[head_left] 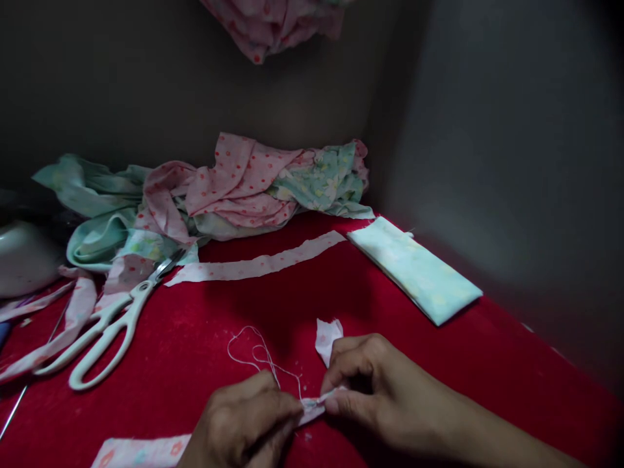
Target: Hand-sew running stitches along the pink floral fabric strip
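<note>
Between my hands is a narrow pale pink fabric strip [312, 411], pinched from both sides. My left hand [248, 416] grips it with thumb and fingers closed. On the other side, my right hand [365, 383] pinches the same strip between thumb and forefinger. One end of pale fabric [328, 339] sticks up beyond my right fingers. A loose white thread [258, 354] loops over the red cloth from near my left fingertips to the strip. Whether a needle is in my fingers I cannot make out. A flat floral fabric piece [141, 452] extends out from under my left hand.
White-handled scissors [110, 335] lie at the left, blades on fabric. A long pale strip [263, 265] lies across the red cloth [195, 364]. Folded mint fabric [414, 266] is at the right. Crumpled pink and green cloth [244, 182] is heaped along the wall.
</note>
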